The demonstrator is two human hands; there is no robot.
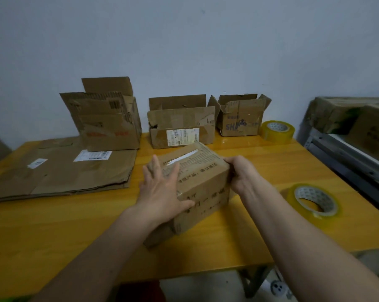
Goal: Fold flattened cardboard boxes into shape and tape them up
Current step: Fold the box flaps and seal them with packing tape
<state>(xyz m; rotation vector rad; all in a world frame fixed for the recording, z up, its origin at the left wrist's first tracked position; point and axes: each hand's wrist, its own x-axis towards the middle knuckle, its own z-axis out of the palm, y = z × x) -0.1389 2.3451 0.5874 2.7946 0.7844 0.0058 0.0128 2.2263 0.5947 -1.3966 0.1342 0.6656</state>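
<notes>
A small brown cardboard box (pixel 202 184) with printed characters and a strip of clear tape on top stands folded on the yellow table (pixel 271 162), in the middle. My left hand (pixel 162 188) lies flat on its top left, fingers spread, thumb on the near face. My right hand (pixel 242 173) grips its right end. A roll of yellowish tape (pixel 313 200) lies to the right of the box. A second tape roll (pixel 277 131) sits at the back right. Flattened cardboard boxes (pixel 60 171) lie stacked at the left.
Three shaped boxes with open flaps stand along the wall: a tall one (pixel 105 123), a wide one (pixel 181 125) and a small one (pixel 238 116). More cardboard boxes (pixel 345 114) rest on a metal shelf at the right. The table's near edge runs below my forearms.
</notes>
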